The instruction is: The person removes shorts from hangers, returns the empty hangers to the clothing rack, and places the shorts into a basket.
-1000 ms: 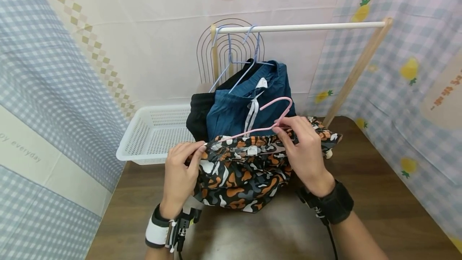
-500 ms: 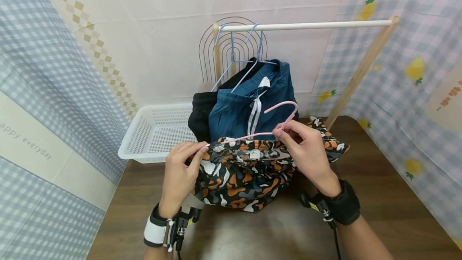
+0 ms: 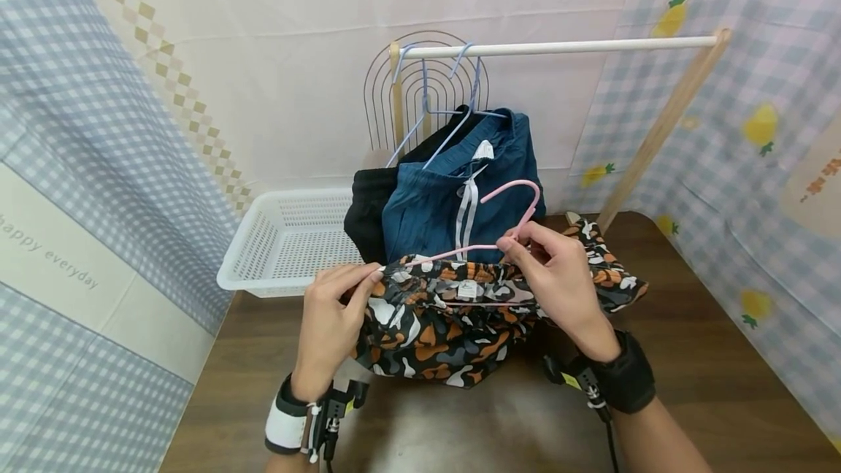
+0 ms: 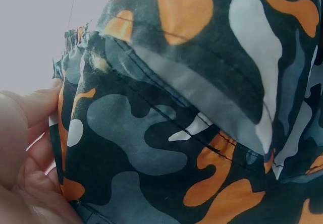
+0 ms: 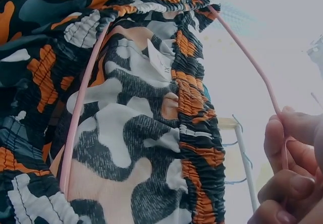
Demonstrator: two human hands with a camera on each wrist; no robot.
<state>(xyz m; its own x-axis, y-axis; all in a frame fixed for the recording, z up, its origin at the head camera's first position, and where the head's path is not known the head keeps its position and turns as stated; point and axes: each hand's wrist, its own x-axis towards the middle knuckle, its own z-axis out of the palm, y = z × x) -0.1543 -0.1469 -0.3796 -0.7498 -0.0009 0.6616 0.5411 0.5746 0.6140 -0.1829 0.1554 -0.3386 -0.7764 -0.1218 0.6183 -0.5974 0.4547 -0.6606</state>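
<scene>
A pair of shorts point(image 3: 427, 334), patterned in black, orange, white and grey, spreads between my hands with its elastic waistband towards the rack. My left hand point(image 3: 331, 312) pinches the waistband's left corner between thumb and fingers; in the left wrist view the patterned cloth point(image 4: 131, 133) fills most of the picture. My right hand point(image 3: 558, 276) pinches a pink hanger point(image 3: 453, 252) just below its hook. One sloping arm runs to the left corner of the waistband, and the lower bar point(image 5: 77, 108) passes inside the waist opening. The hanger's right end is hidden behind my right hand.
Behind the shorts stands a rack with a white rail point(image 3: 558, 47) and wooden posts. Blue trousers point(image 3: 420, 210) and a black garment point(image 3: 368, 199) hang at its left end on light blue hangers. A white basket point(image 3: 263, 287) stands left, on the brown table point(image 3: 250, 363).
My right hand has shifted slightly right and down with the hanger. The hanger's lower bar now shows across the waist opening. My left hand keeps its pinch at the corner.
</scene>
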